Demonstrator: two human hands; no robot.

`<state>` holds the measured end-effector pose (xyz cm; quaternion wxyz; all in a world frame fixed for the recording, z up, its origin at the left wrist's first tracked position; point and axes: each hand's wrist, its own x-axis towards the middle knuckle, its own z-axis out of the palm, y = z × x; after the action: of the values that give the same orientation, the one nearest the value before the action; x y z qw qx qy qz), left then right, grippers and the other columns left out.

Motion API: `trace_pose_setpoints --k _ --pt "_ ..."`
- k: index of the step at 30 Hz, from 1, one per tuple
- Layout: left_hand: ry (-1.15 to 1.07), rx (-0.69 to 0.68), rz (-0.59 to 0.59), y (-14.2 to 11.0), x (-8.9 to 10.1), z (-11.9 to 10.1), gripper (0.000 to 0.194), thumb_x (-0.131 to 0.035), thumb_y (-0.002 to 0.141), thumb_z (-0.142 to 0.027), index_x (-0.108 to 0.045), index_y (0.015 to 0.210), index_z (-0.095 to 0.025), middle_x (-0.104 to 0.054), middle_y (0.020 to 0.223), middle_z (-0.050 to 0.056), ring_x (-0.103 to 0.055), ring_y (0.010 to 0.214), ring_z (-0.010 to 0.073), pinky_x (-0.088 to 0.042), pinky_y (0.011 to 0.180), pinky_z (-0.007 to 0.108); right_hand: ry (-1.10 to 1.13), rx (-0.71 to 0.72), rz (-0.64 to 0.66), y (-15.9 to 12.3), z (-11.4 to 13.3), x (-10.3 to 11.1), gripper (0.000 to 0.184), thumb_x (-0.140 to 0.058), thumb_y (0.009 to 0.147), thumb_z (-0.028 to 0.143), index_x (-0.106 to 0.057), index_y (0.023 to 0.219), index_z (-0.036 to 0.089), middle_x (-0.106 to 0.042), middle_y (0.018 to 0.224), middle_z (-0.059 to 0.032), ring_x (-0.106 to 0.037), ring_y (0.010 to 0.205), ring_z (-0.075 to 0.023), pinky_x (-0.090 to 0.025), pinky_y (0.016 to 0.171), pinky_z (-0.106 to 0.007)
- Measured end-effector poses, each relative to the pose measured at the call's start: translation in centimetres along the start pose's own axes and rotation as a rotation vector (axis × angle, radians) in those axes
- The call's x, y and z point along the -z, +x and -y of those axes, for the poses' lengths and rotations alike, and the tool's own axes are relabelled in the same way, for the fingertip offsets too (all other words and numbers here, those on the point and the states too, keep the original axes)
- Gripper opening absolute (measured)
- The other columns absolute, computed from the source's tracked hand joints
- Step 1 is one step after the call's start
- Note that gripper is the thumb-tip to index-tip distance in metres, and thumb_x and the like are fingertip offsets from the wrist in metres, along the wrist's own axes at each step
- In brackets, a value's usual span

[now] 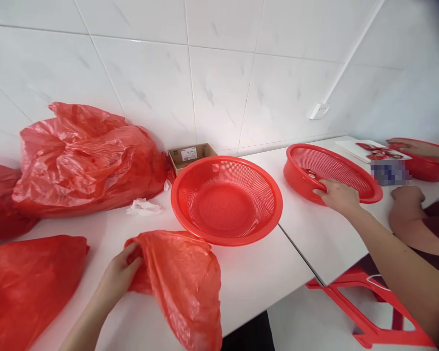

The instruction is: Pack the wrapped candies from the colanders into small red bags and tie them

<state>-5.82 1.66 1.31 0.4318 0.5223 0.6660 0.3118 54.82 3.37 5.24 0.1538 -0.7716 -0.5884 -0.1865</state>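
My left hand [119, 275] grips a crumpled red plastic bag [183, 282] at the near edge of the white table [263, 282]. My right hand [336, 196] has its fingers curled over the rim of a red perforated plastic basket [316, 147], which stands tilted up on its edge. A second red basket [223, 241] lies flat between my hands, touching neither. Across the table, a co-worker's hands [408, 199] rest near a third red basket [429, 168].
Stuffed red plastic bags [88, 165] [25, 287] are heaped along the left, beside a crumpled white tissue [144, 207]. A small cardboard box [192, 156] stands against the tiled wall [219, 87]. A red stool [373, 307] stands below the table's right side.
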Motion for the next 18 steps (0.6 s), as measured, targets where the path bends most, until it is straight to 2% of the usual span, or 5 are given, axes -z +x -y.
trace_pose_setpoints --k 4,7,9,14,18 --pt "0.032 -0.166 0.194 2.9 -3.3 -3.7 0.038 -0.055 0.074 -0.031 -0.064 0.110 -0.022 -0.075 0.102 0.004 -0.071 0.093 0.0269 -0.056 0.078 0.034 -0.061 -0.018 0.066 -3.1 1.8 3.9 0.033 -0.057 0.088 0.043 -0.071 0.110 0.022 -0.073 0.103 -0.0124 -0.061 0.072 -0.0220 -0.027 0.053 -0.029" --pt "0.041 -0.233 0.239 3.7 -7.2 -5.3 0.037 -0.053 0.078 -0.031 -0.062 0.112 -0.018 -0.072 0.111 0.009 -0.067 0.107 0.0300 -0.054 0.085 0.039 -0.149 0.063 0.044 -5.2 3.4 7.2 0.029 -0.059 0.089 0.040 -0.071 0.111 0.025 -0.073 0.112 -0.0098 -0.065 0.080 -0.0220 -0.025 0.051 -0.027" --pt "0.052 -0.273 0.251 4.0 -10.0 -6.2 0.037 -0.052 0.079 -0.029 -0.060 0.113 -0.016 -0.070 0.113 0.012 -0.065 0.109 0.0315 -0.054 0.086 0.041 -0.228 0.142 -0.030 -6.5 4.4 9.3 0.026 -0.058 0.090 0.036 -0.071 0.110 0.025 -0.074 0.112 -0.0074 -0.065 0.075 -0.0195 -0.024 0.049 -0.026" --pt "0.051 -0.384 0.390 4.0 -16.5 -9.1 0.037 -0.051 0.078 -0.019 -0.060 0.113 -0.019 -0.072 0.105 0.008 -0.068 0.097 0.0248 -0.053 0.083 0.036 -0.325 0.261 -0.296 -9.0 6.5 14.2 0.026 -0.053 0.089 0.029 -0.072 0.107 0.026 -0.077 0.103 -0.0022 -0.064 0.064 -0.0156 -0.024 0.047 -0.025" --pt "0.034 -0.460 0.548 2.3 -18.4 -10.1 0.035 -0.048 0.078 -0.016 -0.064 0.109 -0.019 -0.072 0.097 0.006 -0.067 0.086 0.0207 -0.053 0.077 0.032 -0.283 0.435 -0.339 -10.4 9.3 17.5 0.028 -0.050 0.085 0.020 -0.074 0.098 0.026 -0.078 0.096 -0.0030 -0.063 0.058 -0.0146 -0.027 0.043 -0.025"
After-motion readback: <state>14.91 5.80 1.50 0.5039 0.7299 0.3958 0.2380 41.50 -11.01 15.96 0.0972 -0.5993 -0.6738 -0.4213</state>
